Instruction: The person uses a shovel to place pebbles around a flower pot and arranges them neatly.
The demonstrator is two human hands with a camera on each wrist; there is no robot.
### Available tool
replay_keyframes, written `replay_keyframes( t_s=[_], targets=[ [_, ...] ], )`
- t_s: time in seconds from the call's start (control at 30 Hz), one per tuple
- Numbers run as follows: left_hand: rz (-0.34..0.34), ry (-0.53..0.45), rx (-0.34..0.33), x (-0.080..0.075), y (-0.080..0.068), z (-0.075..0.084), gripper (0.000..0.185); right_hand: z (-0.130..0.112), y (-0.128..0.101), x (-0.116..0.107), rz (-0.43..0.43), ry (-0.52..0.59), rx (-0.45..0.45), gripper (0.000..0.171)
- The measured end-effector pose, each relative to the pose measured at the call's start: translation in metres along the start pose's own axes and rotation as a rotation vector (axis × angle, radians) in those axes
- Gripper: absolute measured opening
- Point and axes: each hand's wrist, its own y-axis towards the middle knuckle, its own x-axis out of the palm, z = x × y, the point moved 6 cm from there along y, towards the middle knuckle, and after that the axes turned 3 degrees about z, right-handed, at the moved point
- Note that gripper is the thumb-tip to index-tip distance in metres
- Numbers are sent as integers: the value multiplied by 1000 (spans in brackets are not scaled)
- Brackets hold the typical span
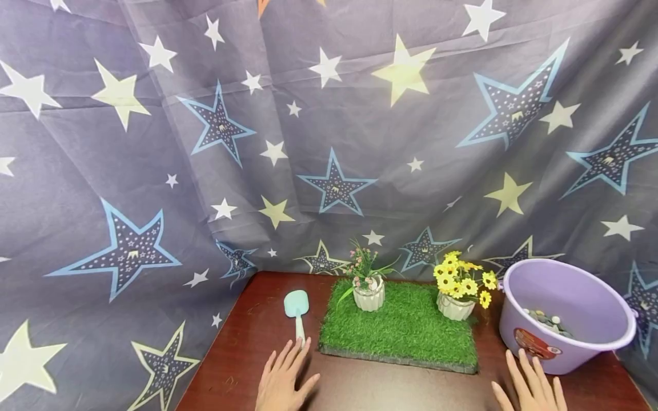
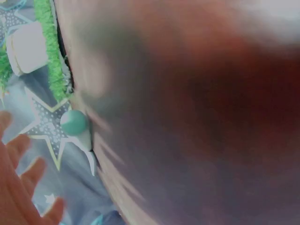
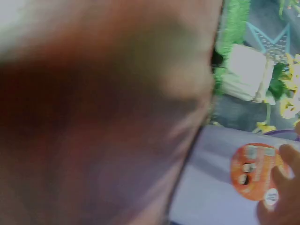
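Observation:
My left hand (image 1: 283,379) is at the table's front with fingers spread and holds nothing. Just beyond its fingertips lies a small toy shovel (image 1: 296,303) with a pale teal blade and a whitish handle pointing toward me. My right hand (image 1: 533,385), fingers spread and nothing in it, is in front of a purple bucket (image 1: 581,342), with its fingertips overlapping the bucket's lower wall in the head view. Several pebbles (image 1: 552,322) lie inside the bucket. In the right wrist view the fingers (image 3: 286,187) appear beside the bucket's round orange label (image 3: 251,164).
A green artificial turf mat (image 1: 401,337) lies mid-table. On its back left stands a white pot (image 1: 369,297) with pink flowers; at its right edge, another white pot (image 1: 454,308) with yellow flowers (image 1: 457,277). A star-patterned grey cloth (image 1: 349,131) hangs behind the reddish-brown table (image 1: 231,354).

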Motion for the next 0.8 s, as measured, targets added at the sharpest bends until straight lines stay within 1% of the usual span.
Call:
replay_keyframes(
  t_s=[0.07, 0.17, 0.23, 0.27, 0.33, 0.4, 0.47, 0.53, 0.6, 0.73, 0.8],
  targets=[
    [-16, -7, 44, 2, 6, 6, 77, -6, 15, -16, 67, 57, -57, 72],
    [-68, -42, 111, 8, 19, 19, 79, -13, 49, -50, 198, 115, -144, 70],
    [-124, -72, 136, 15, 28, 28, 80, -11, 74, -68, 235, 108, -147, 73],
    [-150, -87, 143, 19, 32, 33, 81, -8, 87, -74, 230, 89, -135, 70],
    [-205, -99, 135, 26, 39, 38, 82, 1, 109, -78, 171, 44, -104, 62],
    [-245, -81, 117, 33, 43, 42, 81, 12, 126, -74, 57, 4, -69, 52],
    [-265, -50, 105, 37, 44, 43, 78, 22, 135, -65, -67, -46, -47, 43],
    [-269, -16, 98, 40, 44, 43, 75, 29, 137, -57, -146, -68, -34, 40],
    [-260, 3, 105, 41, 44, 44, 71, 32, 136, -54, -183, -83, -36, 39],
    [-247, 11, 107, 40, 45, 44, 66, 32, 135, -54, -167, -106, -77, 35],
    [-256, 15, 106, 41, 46, 45, 65, 31, 135, -55, -161, -114, -97, 38]
  ],
)
